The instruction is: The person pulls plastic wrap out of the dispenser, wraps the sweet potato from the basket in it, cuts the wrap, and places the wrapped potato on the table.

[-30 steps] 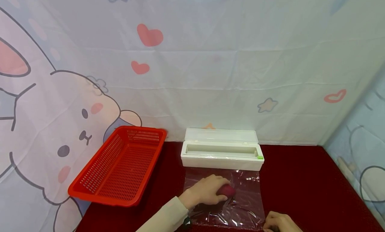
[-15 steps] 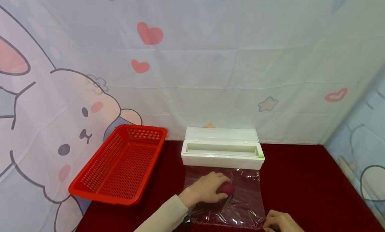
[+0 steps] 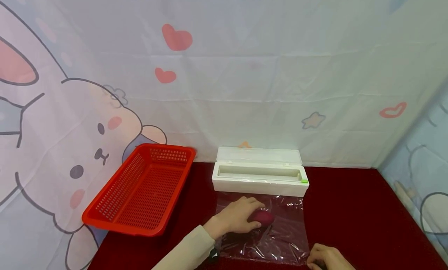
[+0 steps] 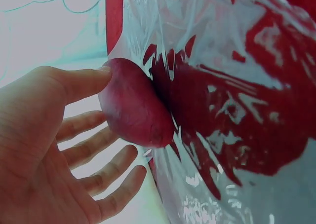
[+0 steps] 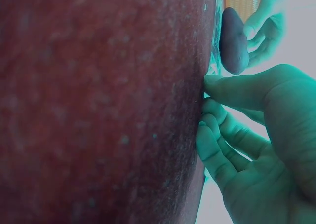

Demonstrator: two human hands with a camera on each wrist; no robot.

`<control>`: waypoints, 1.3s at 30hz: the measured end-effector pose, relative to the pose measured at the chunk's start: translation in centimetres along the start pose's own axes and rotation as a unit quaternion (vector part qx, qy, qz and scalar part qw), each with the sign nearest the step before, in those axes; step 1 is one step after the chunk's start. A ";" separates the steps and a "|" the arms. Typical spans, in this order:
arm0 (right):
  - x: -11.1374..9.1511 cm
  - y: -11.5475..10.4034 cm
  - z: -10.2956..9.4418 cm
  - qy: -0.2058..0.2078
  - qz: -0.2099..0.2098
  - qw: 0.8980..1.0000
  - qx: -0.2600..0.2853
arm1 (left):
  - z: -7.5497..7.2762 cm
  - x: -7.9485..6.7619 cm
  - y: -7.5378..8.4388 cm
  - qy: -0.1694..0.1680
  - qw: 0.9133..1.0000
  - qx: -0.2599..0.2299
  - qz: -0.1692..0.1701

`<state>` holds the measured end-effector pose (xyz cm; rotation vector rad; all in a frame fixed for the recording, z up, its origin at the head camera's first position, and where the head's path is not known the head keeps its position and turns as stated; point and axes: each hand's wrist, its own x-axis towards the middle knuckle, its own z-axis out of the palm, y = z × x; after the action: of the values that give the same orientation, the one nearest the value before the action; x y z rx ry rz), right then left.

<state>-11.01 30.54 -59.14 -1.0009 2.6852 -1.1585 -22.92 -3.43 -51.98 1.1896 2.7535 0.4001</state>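
Left hand (image 3: 233, 218) loosely wide at a purplish tuber (image 3: 264, 217) on clear film (image 3: 287, 239) (near corner pinched in the right hand (image 3: 325, 257))

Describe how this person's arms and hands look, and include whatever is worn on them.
The left arm wears a plain, cream-coloured long sleeve. A small dark item shows by its cuff, too unclear to identify. The left hand and right hand are both bare, with no gloves or rings visible. No right sleeve shows.
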 end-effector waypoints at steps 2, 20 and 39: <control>0.0 0.0 0.1 -0.001 -0.001 1.000 -0.014 | -0.2 -0.3 -0.1 0.001 1.000 0.002 -0.001; -0.2 1.4 1.0 0.049 -0.072 0.992 -0.089 | -2.5 -5.5 -1.4 0.060 0.998 0.024 -0.002; 0.0 -0.4 0.8 0.040 -0.046 0.994 -0.092 | -2.2 -10.3 -2.1 0.061 0.998 -0.017 -0.006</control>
<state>-10.59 29.86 -59.42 -1.1362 2.8812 -1.0005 -17.80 -12.78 -50.44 1.1791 2.8409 0.5329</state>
